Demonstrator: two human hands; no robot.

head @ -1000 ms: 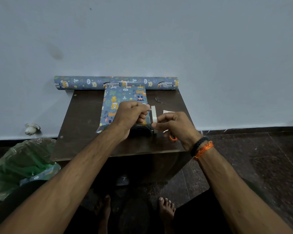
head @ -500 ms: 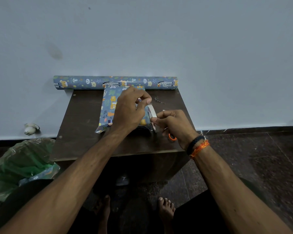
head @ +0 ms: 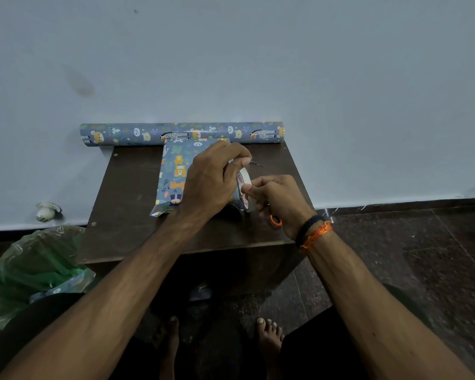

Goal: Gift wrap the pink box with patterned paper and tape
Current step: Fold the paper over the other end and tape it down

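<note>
While the wall [head: 258, 64] fills the top of the view, a dark floor [head: 409, 256] lies below it. On the floor stands a small brown table [head: 126, 215]. A green bag [head: 30, 272] sits on the floor just left of the table. A roll [head: 181, 133] of blue paper with little animals on it lies along the back of the table, against the wall.

Just in front of the roll lies the box [head: 173, 176], wrapped in the same paper, so no pink shows. It is in the middle of the table, with its far end touching the roll.

2 bare arms reach in from below. The left hand [head: 211, 182] is over the right part of the box and hides it. Its fingers are curled, and the tips are pinched together near the top of the tape [head: 244, 192]. What they pinch is too small to see well. The right hand [head: 277, 201] is just right of the box and close to the left hand. Its thumb and fingers hold the white tape, which stands on its edge between the 2 hands.

On the right wrist are 2 bands [head: 313, 231], 1 black and 1 orange. A small orange loop [head: 275, 220] peeks out under the right hand. A thin dark thing [head: 257, 164] lies on the table behind the hands.
</note>
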